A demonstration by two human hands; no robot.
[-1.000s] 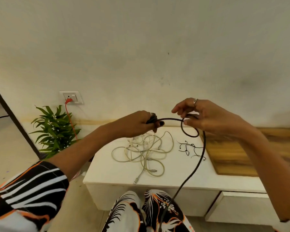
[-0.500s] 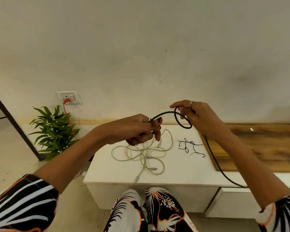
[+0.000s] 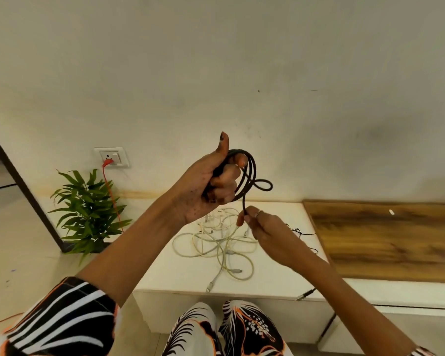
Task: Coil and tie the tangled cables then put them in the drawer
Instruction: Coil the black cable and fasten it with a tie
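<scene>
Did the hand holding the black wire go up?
Yes. The left hand gripping the black cable rose: earlier level with the white cabinet's back edge, now beside the wall socket.

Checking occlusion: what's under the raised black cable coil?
Below the black cable coil, on the white cabinet top, lies the tangled white cables. The right hand hides part of them.

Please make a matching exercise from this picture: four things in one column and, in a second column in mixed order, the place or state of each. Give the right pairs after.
Things
1. black cable
2. white cables
3. red wire
4. green plant

Places or states
A. lying tangled on the white cabinet top
B. plugged into the wall socket
C. coiled in the raised left hand
D. standing on the floor by the wall

Pairs: 1-C, 2-A, 3-B, 4-D
</scene>
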